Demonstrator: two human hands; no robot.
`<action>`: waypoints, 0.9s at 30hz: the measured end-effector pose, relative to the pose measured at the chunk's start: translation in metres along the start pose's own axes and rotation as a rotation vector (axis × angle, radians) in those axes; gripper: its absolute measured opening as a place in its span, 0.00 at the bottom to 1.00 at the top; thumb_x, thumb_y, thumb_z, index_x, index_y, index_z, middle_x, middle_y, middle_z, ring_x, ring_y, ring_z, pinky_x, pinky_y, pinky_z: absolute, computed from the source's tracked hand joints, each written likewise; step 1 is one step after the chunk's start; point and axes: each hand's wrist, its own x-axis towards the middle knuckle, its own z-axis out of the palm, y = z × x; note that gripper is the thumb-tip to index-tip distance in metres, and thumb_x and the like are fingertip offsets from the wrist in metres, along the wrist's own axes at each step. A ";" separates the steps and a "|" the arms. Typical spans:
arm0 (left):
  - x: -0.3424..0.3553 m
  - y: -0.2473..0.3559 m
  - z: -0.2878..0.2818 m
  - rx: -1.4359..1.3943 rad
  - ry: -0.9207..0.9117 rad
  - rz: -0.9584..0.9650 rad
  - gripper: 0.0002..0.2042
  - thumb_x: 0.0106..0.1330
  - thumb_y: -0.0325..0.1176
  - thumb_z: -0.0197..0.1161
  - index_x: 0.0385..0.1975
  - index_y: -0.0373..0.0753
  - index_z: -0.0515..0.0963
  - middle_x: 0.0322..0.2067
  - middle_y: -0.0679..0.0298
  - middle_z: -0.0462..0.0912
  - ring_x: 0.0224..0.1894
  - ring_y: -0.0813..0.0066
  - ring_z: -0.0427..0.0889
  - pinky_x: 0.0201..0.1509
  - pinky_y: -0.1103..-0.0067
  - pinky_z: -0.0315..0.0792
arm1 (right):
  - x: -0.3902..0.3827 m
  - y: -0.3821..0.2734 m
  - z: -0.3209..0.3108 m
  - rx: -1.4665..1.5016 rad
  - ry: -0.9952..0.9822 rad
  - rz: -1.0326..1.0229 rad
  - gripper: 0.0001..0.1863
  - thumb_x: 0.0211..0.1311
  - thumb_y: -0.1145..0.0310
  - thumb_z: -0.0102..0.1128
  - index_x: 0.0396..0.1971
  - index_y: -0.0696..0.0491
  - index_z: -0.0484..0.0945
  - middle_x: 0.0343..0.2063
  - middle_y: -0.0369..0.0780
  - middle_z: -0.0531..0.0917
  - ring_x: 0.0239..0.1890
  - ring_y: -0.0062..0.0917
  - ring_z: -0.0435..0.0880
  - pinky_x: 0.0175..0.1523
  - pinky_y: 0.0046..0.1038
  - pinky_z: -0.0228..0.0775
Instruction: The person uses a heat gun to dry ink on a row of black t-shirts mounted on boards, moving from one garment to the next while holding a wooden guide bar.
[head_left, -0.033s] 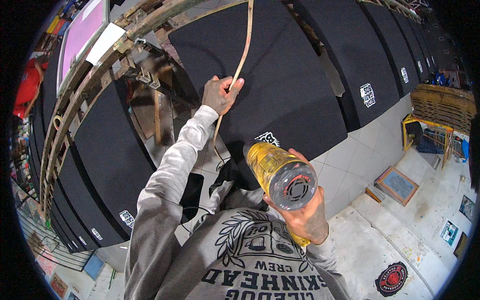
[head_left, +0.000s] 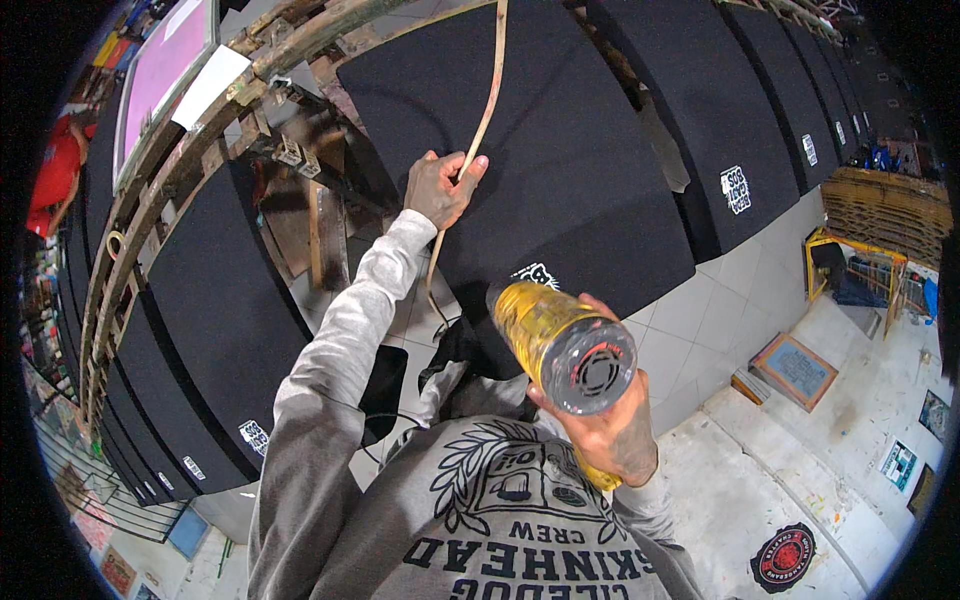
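Observation:
My right hand (head_left: 610, 425) is wrapped round the handle of a yellow heat gun (head_left: 545, 320) with a grey vented rear end and a dark nozzle. The nozzle points away from me over the near edge of a black cloth panel (head_left: 520, 140), close to its small white print (head_left: 537, 275). My left hand (head_left: 440, 190) is closed on a beige cord (head_left: 492, 95), above that same panel. From the top of the view the cord runs down through my fingers to the panel's near left corner. The handle is mostly hidden by my right hand.
More black cloth panels (head_left: 700, 120) with white prints line both sides on a wood and metal frame (head_left: 180, 150). A pink-meshed screen (head_left: 165, 75) stands at the upper left, near a person in red (head_left: 60, 170). A framed panel (head_left: 793, 371) lies at the right.
The rear of the heat gun has shifted very slightly up and to the right. The person in red at the far left has moved a little. My left hand has stayed put.

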 end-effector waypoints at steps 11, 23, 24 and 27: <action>0.003 0.001 -0.002 0.092 -0.085 -0.042 0.29 0.73 0.60 0.53 0.15 0.44 0.71 0.09 0.68 0.64 0.14 0.69 0.63 0.41 0.70 0.64 | 0.006 0.001 -0.005 0.185 0.171 0.103 0.44 0.53 0.73 0.77 0.68 0.60 0.61 0.57 0.46 0.78 0.60 0.30 0.79 0.65 0.33 0.73; 0.001 -0.001 -0.001 0.077 -0.099 -0.054 0.28 0.73 0.59 0.53 0.17 0.43 0.74 0.10 0.67 0.68 0.16 0.66 0.62 0.40 0.70 0.64 | -0.002 0.013 -0.021 -0.002 0.028 0.005 0.47 0.53 0.74 0.76 0.70 0.58 0.58 0.49 0.45 0.85 0.52 0.32 0.87 0.59 0.35 0.79; 0.002 -0.002 -0.002 0.082 -0.084 -0.045 0.28 0.73 0.60 0.53 0.17 0.43 0.74 0.10 0.67 0.68 0.16 0.66 0.62 0.40 0.70 0.64 | -0.006 0.010 -0.023 0.060 0.020 0.140 0.39 0.53 0.73 0.78 0.64 0.61 0.67 0.59 0.50 0.77 0.59 0.32 0.80 0.62 0.35 0.75; 0.000 0.002 0.000 0.092 -0.094 -0.062 0.27 0.73 0.59 0.54 0.19 0.43 0.76 0.10 0.69 0.69 0.17 0.68 0.64 0.42 0.67 0.66 | 0.006 0.005 -0.016 0.007 0.073 0.076 0.41 0.52 0.74 0.77 0.65 0.61 0.65 0.59 0.50 0.77 0.61 0.32 0.79 0.64 0.36 0.74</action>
